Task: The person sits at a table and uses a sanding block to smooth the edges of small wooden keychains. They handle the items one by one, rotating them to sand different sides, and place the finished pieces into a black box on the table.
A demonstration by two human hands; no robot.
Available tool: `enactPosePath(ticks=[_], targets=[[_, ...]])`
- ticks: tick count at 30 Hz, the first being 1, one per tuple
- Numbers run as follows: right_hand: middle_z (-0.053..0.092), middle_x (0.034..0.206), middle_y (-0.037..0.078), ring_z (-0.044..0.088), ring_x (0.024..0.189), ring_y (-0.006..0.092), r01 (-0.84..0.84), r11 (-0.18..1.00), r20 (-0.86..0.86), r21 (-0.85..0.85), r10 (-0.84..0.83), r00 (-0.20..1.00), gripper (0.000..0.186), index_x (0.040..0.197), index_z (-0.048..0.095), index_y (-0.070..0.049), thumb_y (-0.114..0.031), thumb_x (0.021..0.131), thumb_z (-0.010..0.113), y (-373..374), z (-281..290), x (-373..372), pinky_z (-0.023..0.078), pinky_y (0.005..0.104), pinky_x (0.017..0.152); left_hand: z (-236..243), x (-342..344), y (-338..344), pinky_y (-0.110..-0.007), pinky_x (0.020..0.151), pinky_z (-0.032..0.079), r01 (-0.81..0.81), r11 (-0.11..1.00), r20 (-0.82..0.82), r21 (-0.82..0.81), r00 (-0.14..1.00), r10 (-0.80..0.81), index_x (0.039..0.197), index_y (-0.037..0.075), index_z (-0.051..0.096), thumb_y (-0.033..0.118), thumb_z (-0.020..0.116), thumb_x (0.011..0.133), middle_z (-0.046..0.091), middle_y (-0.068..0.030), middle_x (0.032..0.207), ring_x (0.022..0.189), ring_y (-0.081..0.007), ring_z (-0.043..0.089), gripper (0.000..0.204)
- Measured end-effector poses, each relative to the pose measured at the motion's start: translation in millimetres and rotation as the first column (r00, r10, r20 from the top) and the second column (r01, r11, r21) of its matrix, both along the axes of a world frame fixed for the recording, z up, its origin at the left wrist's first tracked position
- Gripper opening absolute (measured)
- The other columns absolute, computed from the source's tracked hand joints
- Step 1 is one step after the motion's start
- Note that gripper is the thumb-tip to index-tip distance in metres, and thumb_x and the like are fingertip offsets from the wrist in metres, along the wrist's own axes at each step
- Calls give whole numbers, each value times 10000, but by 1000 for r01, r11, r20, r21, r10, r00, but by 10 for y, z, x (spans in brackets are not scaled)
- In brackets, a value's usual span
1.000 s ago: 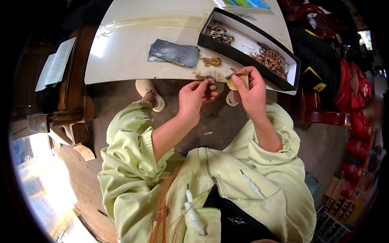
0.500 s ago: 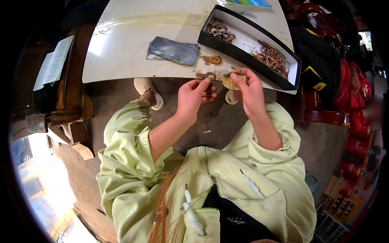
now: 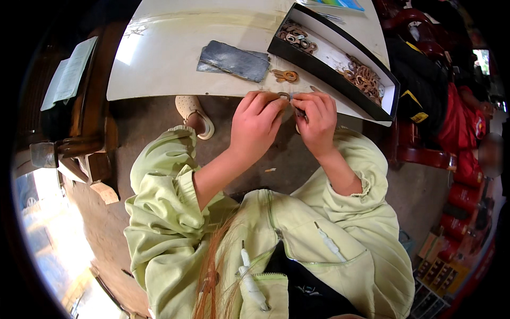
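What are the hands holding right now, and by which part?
Both hands, left hand and right hand, pinch a small ring-shaped piece between fingertips at its rim; details too small to tell.

Can't really see the small ring (image 3: 285,96) pinched between the left hand (image 3: 257,123) and right hand (image 3: 317,123), fingers cover most of it. Pieces in the black box (image 3: 329,80) are too tiny to identify.

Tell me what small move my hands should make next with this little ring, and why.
Probably keep the small ring pinched and steady it against the table edge. Both the left hand and right hand meet on it right at that edge, over the floor, so a slip would likely drop it there rather than into the black box.
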State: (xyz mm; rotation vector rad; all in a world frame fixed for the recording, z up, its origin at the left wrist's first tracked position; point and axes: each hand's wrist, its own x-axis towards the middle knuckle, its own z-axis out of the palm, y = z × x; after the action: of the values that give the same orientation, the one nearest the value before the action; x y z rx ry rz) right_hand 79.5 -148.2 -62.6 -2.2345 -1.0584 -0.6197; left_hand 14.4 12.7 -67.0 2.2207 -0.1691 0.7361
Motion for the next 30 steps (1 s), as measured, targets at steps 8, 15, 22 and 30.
enactPosePath(ticks=[8,15,22,30], targets=[[657,981,51,591,885,270,-12,998,-38,58,14,999,351,978,657,-57,41,641,673,2,-128,-24,469,384,782,-203,140,154,-338,861,509,29,966,122,256,991,-62,1007,33,663,68,635,708,639,-51,1074,1041,-224,596,303],[649,1011,70,587,887,285,-11,1000,-57,27,12,998,431,1039,663,-32,66,619,662,23,-105,-42,479,380,797,-216,186,163,-332,826,528,37,973,132,226,989,-68,966,43,672,72,633,693,653,-43,1050,1008,-212,609,277],[662,1047,16,582,909,209,26,997,54,-68,-23,998,435,1033,687,-60,37,610,663,-12,-115,-63,435,346,805,-242,203,150,-334,803,536,6,982,181,188,983,-41,939,40,675,72,634,690,672,-47,1006,955,-216,631,254],[684,1045,-57,556,870,134,166,965,231,-202,-117,966,315,1011,716,-113,-75,703,668,5,-108,-153,349,291,846,-277,220,122,-328,793,539,7,993,199,121,979,-31,915,33,680,54,638,681,678,-52,980,938,-214,636,239]])
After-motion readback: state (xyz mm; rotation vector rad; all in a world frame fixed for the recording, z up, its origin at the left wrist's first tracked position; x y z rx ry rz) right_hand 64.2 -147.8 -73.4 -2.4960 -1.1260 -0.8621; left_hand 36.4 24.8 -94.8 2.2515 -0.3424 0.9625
